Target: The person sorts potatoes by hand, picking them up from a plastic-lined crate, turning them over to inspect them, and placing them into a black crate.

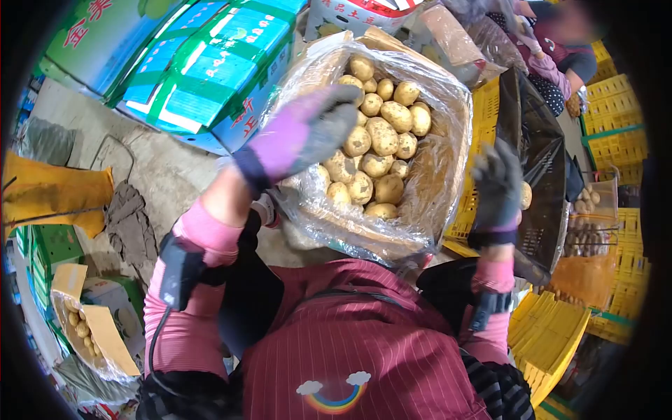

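A cardboard carton (458,115) lined with clear plastic stands before me, with many dirt-flecked potatoes (383,136) inside. Over the carton's left side reaches my left hand (308,133), in a purple and grey glove. Its fingers are stretched out above the potatoes, and its palm side is hidden. To the right of the carton is my right hand (498,189), gloved too, slightly blurred, its fingers raised and apart with nothing visible in them. Just beyond it, a single potato (526,196) shows against a crate's black plastic lining (546,231).
Taped blue-green cartons (224,63) stand at upper left; a printed white carton (357,17) stands behind. Yellow crates (612,105) are stacked on the right, where another person (553,66) sits. A smaller open box of potatoes (94,322) lies at lower left.
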Motion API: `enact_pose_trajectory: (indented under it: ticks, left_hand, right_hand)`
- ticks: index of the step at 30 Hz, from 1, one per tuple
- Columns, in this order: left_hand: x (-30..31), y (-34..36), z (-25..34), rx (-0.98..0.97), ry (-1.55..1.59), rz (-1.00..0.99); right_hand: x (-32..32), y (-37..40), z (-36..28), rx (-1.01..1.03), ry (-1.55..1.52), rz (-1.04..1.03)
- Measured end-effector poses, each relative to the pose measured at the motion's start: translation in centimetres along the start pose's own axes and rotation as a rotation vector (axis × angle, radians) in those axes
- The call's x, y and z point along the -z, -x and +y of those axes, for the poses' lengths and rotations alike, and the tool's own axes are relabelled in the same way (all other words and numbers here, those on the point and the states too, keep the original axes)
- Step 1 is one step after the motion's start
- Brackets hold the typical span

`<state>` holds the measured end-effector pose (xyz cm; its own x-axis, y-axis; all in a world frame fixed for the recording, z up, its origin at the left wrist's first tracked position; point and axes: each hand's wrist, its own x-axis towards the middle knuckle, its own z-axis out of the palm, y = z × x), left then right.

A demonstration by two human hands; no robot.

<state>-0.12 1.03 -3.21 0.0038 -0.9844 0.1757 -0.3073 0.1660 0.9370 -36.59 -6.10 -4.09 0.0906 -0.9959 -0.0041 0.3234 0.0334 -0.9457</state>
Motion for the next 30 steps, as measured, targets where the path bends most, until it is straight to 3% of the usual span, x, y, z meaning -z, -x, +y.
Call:
enact_pose_trajectory:
  ticks: [2,3,5,7,9,12,15,17,19,23,25,26,27,29,30]
  left_hand:
    - [1.8,-0.8,-0.3,-0.004,-0.045,0.177]
    - [2.9,-0.7,0.6,0.103,0.031,0.195]
    - [4.0,-0.3,2.6,0.165,0.235,0.3]
    - [4.8,0.6,2.7,0.063,0.119,0.264]
    - [5.1,0.9,1.9,0.036,0.287,0.235]
    - [4.7,0.8,3.7,-0.119,-0.045,0.114]
    - [4.0,0.4,3.4,-0.06,0.023,0.138]
    - [3.4,0.1,4.2,0.244,0.229,0.266]
    - [3.1,0.0,3.9,0.235,0.259,0.277]
    - [3.0,0.0,4.3,0.268,0.304,0.272]
    - [3.0,0.1,4.6,0.282,0.314,0.26]
    - [3.0,0.0,4.6,0.292,0.345,0.26]
    - [3.0,-0.1,4.7,0.299,0.378,0.259]
    - [2.8,0.0,3.0,0.214,0.348,0.229]
    - [2.5,0.0,1.4,0.05,0.206,0.204]
  right_hand:
    - [-6.7,-1.2,2.4,-0.184,0.334,-0.197]
    - [-8.1,-2.0,4.9,-0.205,0.434,-0.345]
    - [-11.0,-3.5,10.4,-0.148,0.835,-0.6]
    - [-12.1,-5.9,16.6,-0.063,1.161,-0.743]
    - [-13.4,-8.4,20.6,0.225,1.632,-0.84]
    - [-14.6,-12.0,26.6,0.27,1.834,-0.791]
    - [-15.1,-15.1,31.4,0.308,1.92,-0.749]
    - [-16.1,-16.2,33.2,0.234,2.002,-0.681]
    - [-16.3,-16.3,33.8,0.171,1.996,-0.629]
    - [-16.2,-16.9,31.2,0.182,1.979,-0.775]
    - [-16.2,-15.8,27.3,0.024,1.804,-0.839]
    - [-16.7,-15.1,24.3,-0.146,1.715,-0.8]
    - [-15.8,-14.6,23.7,-0.151,1.606,-0.703]
    - [-13.6,-13.2,21.5,-0.341,0.732,-0.643]
    - [-13.1,-11.7,18.4,-0.438,0.433,-0.653]
